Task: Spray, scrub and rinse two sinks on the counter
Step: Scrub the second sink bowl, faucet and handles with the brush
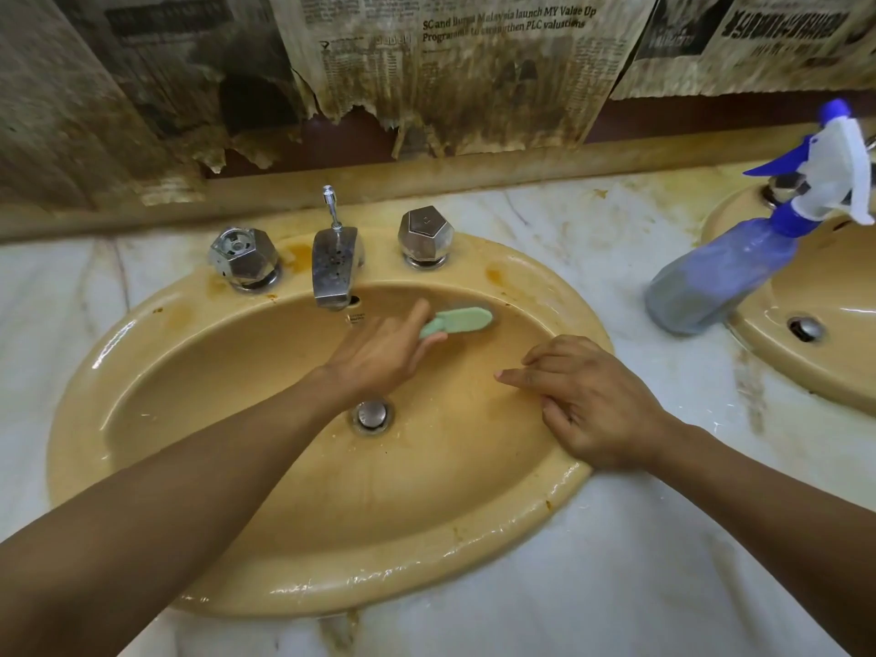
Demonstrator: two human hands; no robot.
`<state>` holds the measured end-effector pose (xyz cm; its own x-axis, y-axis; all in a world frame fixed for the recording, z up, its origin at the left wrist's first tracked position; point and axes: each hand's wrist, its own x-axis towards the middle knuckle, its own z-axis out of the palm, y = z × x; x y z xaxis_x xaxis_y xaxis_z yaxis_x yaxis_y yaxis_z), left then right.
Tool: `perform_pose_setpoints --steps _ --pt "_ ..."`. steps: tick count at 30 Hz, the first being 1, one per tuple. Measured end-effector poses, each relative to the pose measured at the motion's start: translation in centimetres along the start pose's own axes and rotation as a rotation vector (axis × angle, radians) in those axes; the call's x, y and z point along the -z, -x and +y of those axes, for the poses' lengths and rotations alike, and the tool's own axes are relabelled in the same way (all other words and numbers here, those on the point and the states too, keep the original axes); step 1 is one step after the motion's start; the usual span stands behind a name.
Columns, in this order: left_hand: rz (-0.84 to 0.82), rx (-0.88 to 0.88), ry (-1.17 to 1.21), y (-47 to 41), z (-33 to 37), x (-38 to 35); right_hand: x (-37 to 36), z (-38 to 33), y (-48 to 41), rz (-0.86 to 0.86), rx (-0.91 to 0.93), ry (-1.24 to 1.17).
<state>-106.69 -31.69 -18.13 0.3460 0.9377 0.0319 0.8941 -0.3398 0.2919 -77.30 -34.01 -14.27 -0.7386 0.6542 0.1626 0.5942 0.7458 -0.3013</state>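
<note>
Sink [142,353], oval, glossy mustard-yellow and wet, is sitting in the veined marble table [640,277]; a second sink [806,372] is showing at its right edge. Left hand [379,358] is gripping a pale green brush [467,320] against the back wall; right hand [592,400], fingers loose, is resting empty inside.
</note>
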Motion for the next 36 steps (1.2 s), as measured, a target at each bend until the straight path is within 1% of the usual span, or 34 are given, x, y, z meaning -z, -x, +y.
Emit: perform_pose_setpoints --steps 2,4,9,10,13,16,17,20,22,24,25,28,31,33,34,35,36 --pt "0.147 -0.066 0.108 0.7 -0.7 0.0 0.0 0.0 0.0 0.002 0.000 -0.004" --pt "0.222 -0.147 0.149 1.1 -1.2 -0.6 0.0 0.0 0.0 0.007 0.000 -0.004" --pt "0.240 -0.298 0.053 0.7 -1.9 -2.6 -0.1 0.0 0.1 0.004 -0.011 -0.007" --pt "0.260 -0.305 0.030 0.5 -1.9 -2.6 -0.1 0.0 0.0 0.006 -0.010 -0.007" --pt "0.366 -0.254 0.043 -0.2 -1.0 -2.7 -0.1 0.0 0.0 0.014 -0.011 -0.004" --pt "0.350 -0.381 0.019 -0.6 0.7 -3.3 -0.1 0.0 0.0 0.015 -0.014 -0.013" --pt "0.367 -0.387 0.004 -0.7 0.9 -3.1 -0.1 0.0 0.0 0.015 -0.013 -0.015" --pt "0.476 -0.264 0.027 -1.0 0.7 -1.8 -0.2 -0.1 0.1 0.021 -0.015 -0.017" --pt "0.495 -0.280 0.011 -0.8 1.3 -1.9 -0.1 0.0 0.1 0.023 -0.014 -0.019" --pt "0.490 -0.331 -0.007 -1.1 2.1 -2.2 -0.1 0.0 0.0 0.021 -0.014 -0.021" --pt "0.480 -0.319 0.002 -1.3 2.2 -2.1 -0.1 0.0 0.0 0.020 -0.016 -0.020" --pt "0.446 -0.215 -0.019 -0.6 0.6 -2.6 -0.1 -0.1 0.1 0.023 -0.020 -0.019" --pt "0.391 -0.090 -0.058 2.9 -3.8 -2.6 0.0 -0.1 0.1 0.018 -0.012 -0.022" --pt "0.380 -0.004 -0.150 5.0 -6.9 -1.7 0.0 -0.1 0.1 0.026 -0.011 -0.028" --pt "0.347 0.035 -0.189 5.9 -7.9 -1.1 0.0 -0.1 0.0 0.030 -0.007 -0.031" --pt "0.274 0.066 -0.210 6.5 -8.5 -0.5 0.0 -0.1 0.0 0.031 -0.007 -0.031" --pt "0.127 0.094 -0.251 7.1 -8.5 0.2 0.0 -0.1 0.0 0.028 -0.006 -0.028"
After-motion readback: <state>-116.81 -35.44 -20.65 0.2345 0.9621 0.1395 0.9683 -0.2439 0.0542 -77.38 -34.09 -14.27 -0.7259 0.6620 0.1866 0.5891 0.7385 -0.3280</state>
